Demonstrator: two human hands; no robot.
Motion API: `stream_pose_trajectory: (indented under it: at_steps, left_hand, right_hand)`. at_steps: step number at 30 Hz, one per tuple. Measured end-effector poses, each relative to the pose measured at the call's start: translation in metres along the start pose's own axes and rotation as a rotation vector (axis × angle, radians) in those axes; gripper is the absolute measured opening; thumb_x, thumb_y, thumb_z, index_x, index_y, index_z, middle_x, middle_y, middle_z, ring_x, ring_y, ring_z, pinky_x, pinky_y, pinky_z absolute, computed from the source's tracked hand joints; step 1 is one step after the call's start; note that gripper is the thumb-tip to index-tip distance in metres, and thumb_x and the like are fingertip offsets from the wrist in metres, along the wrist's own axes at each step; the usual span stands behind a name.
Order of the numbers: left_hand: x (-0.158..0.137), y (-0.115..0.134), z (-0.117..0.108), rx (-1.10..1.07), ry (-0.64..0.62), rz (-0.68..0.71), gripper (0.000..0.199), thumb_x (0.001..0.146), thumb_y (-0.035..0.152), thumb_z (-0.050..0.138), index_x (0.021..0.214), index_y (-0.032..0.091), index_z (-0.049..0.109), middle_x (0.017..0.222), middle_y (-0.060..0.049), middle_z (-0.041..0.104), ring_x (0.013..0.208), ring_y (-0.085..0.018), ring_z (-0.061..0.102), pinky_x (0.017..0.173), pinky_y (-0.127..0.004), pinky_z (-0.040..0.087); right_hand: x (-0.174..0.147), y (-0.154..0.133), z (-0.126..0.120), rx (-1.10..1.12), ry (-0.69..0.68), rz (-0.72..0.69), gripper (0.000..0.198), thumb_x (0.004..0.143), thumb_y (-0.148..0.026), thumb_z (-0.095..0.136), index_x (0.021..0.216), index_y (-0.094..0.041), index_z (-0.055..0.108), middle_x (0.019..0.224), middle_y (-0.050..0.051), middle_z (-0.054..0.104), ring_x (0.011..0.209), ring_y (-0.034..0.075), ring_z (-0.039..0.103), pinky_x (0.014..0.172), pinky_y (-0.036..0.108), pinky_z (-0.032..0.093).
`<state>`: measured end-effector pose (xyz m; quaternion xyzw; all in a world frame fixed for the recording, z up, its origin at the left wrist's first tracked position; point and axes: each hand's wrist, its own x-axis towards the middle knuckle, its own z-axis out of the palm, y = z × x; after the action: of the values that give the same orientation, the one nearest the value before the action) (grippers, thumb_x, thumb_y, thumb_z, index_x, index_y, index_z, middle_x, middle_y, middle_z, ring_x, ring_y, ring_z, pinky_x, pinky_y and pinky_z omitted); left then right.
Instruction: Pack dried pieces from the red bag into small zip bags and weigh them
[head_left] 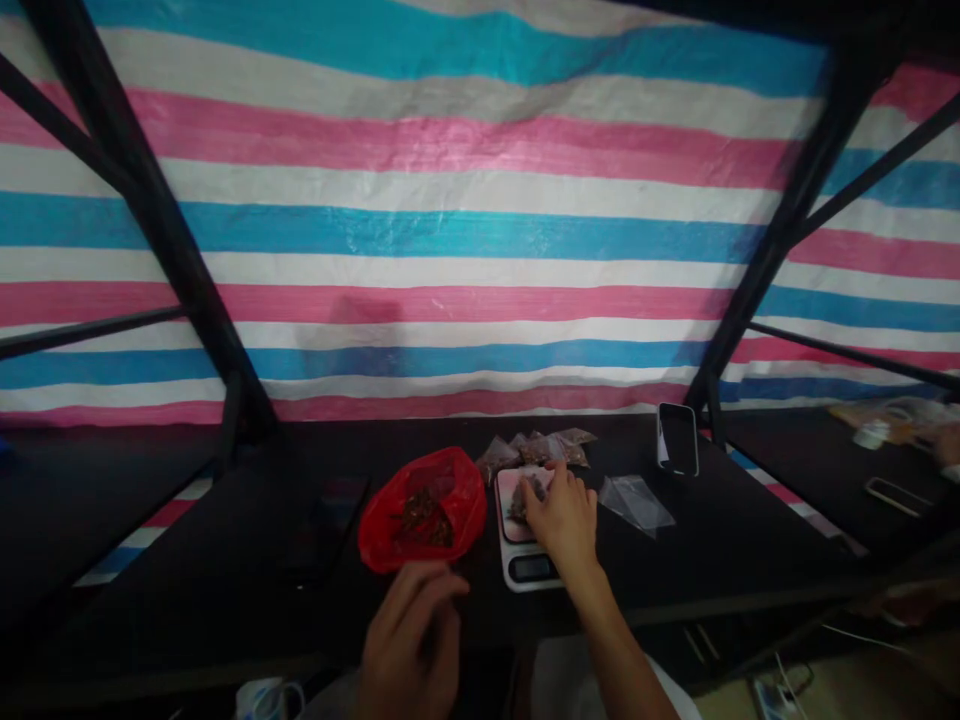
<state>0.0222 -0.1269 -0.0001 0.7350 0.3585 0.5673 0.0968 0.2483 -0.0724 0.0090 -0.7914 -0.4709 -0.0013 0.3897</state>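
My right hand [566, 515] reaches over a white kitchen scale [517, 570], thumb and fingers around a small clear bag of dark dried bits [519, 503] on its pinkish plate. The fingers partly hide this bag. My left hand [420, 625] hovers at the table's front edge, fingers bent and thumb apart, with nothing visible in it. Just beyond it lies an open red plastic bag [469, 500] holding loose brown dried pieces [424, 520]. Several filled small clear bags [529, 450] sit in a row behind the scale. Flat clear bags [637, 503] rest to its right.
A phone-like device with a pale rim [677, 440] stands at the back right of the black table [247, 560]. A dark flat object [330, 525] lies left. Black metal posts [772, 230] flank a striped sheet [465, 235]. A mug [260, 698] is below the front edge.
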Motion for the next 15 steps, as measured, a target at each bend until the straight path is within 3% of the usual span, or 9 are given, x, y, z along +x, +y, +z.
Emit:
stream_pose_trajectory:
  at_steps: [3, 6, 11, 15]
  left_hand:
    - [0.079, -0.029, 0.022, -0.001, 0.111, 0.101, 0.022, 0.095, 0.014, 0.056, 0.084, 0.025, 0.071, 0.083, -0.002, 0.073, 0.077, -0.017, 0.073, 0.074, -0.029, 0.06]
    - [0.125, -0.061, 0.028, 0.052, 0.129, 0.047, 0.018, 0.094, 0.018, 0.054, 0.087, 0.024, 0.069, 0.086, -0.004, 0.073, 0.083, -0.021, 0.071, 0.08, -0.034, 0.059]
    - [0.117, -0.112, 0.009, 0.186, -0.048, 0.085, 0.02, 0.094, 0.028, 0.059, 0.107, 0.025, 0.073, 0.108, -0.009, 0.073, 0.106, -0.029, 0.069, 0.095, -0.044, 0.056]
    - [0.097, -0.128, -0.018, 0.207, -0.127, 0.035, 0.027, 0.094, 0.031, 0.063, 0.119, 0.026, 0.072, 0.124, -0.009, 0.071, 0.118, -0.031, 0.067, 0.103, -0.047, 0.055]
  right_hand:
    - [0.005, 0.006, 0.007, 0.065, -0.019, -0.008, 0.039, 0.091, -0.036, 0.065, 0.125, -0.016, 0.067, 0.106, 0.016, 0.078, 0.105, 0.038, 0.073, 0.095, 0.049, 0.048]
    - [0.008, 0.014, 0.012, 0.137, -0.017, -0.024, 0.041, 0.092, -0.036, 0.062, 0.128, -0.018, 0.065, 0.103, 0.011, 0.077, 0.096, 0.03, 0.075, 0.088, 0.042, 0.055]
    - [0.006, 0.026, 0.017, 0.442, 0.035, 0.0, 0.041, 0.091, -0.045, 0.064, 0.124, -0.02, 0.063, 0.102, 0.008, 0.073, 0.089, 0.024, 0.074, 0.08, 0.038, 0.061]
    - [-0.003, 0.022, 0.01, 0.66, 0.06, 0.004, 0.039, 0.085, -0.043, 0.077, 0.116, -0.024, 0.066, 0.097, 0.005, 0.074, 0.088, 0.024, 0.076, 0.081, 0.037, 0.063]
